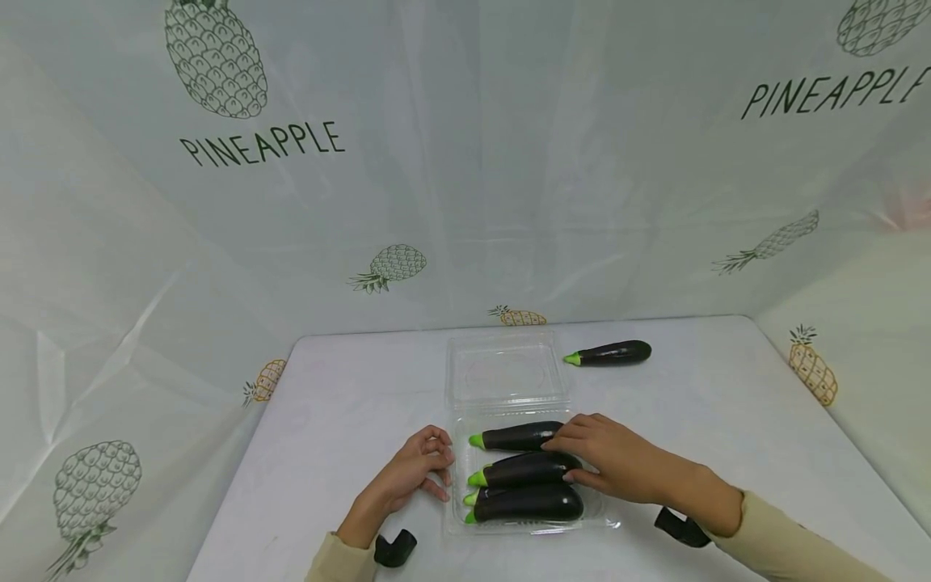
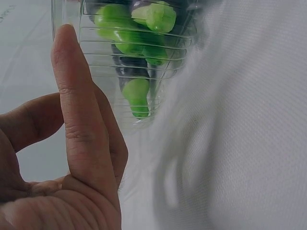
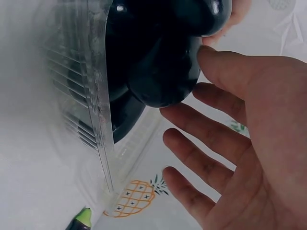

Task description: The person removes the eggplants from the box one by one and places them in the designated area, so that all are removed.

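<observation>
Several dark eggplants (image 1: 528, 503) with bright green stem ends lie side by side in the base of a clear plastic clamshell box (image 1: 465, 529). My right hand (image 1: 618, 461) is at their rounded right ends. In the right wrist view, its fingers are spread and fairly straight, and the thumb and some fingertips touch an eggplant (image 3: 165, 72). Beside the box's left wall rests my left hand (image 1: 418, 469), its fingers loosely bent. The left wrist view shows that hand (image 2: 86, 139) next to the ribbed wall, with green stems (image 2: 136, 96) visible through the plastic; whether it touches is hard to tell.
The box's lid (image 1: 505, 368) lies folded back, away from me. Another eggplant (image 1: 611, 353) lies on the white table (image 1: 364, 372) behind and right of the box. A pineapple-print sheet (image 1: 451, 178) hangs behind the table. Black bands (image 1: 396, 549) are near both wrists.
</observation>
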`<state>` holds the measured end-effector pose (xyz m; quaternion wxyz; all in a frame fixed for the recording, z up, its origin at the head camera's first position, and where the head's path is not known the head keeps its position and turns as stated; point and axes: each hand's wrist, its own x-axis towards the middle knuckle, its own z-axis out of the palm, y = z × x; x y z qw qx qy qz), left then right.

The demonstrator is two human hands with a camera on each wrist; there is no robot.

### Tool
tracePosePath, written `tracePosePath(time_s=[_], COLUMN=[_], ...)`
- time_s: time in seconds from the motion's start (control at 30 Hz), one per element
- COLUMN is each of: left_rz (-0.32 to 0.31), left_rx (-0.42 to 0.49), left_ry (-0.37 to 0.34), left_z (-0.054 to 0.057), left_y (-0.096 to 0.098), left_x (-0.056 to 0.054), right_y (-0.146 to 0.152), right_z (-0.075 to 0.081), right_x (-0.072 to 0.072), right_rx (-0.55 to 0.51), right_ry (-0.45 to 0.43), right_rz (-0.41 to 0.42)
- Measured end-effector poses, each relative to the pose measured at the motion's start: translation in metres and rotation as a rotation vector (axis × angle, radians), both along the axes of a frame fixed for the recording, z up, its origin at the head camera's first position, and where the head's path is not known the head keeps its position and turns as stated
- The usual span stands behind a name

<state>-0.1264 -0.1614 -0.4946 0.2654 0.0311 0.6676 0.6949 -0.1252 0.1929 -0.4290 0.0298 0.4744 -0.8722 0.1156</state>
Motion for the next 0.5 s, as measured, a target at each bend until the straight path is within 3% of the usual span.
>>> tracePosePath(time_s=[0.5], left_rz=[-0.006], left_rx=[0.002], left_ry=[0.008], left_z=[-0.0016], left_y=[-0.0010], left_x=[0.0000], right_y=[-0.0075], right_z=[-0.0019], right_x=[0.0001], right_rx=[0.091], right_ry=[-0.030], right_rz=[-0.010])
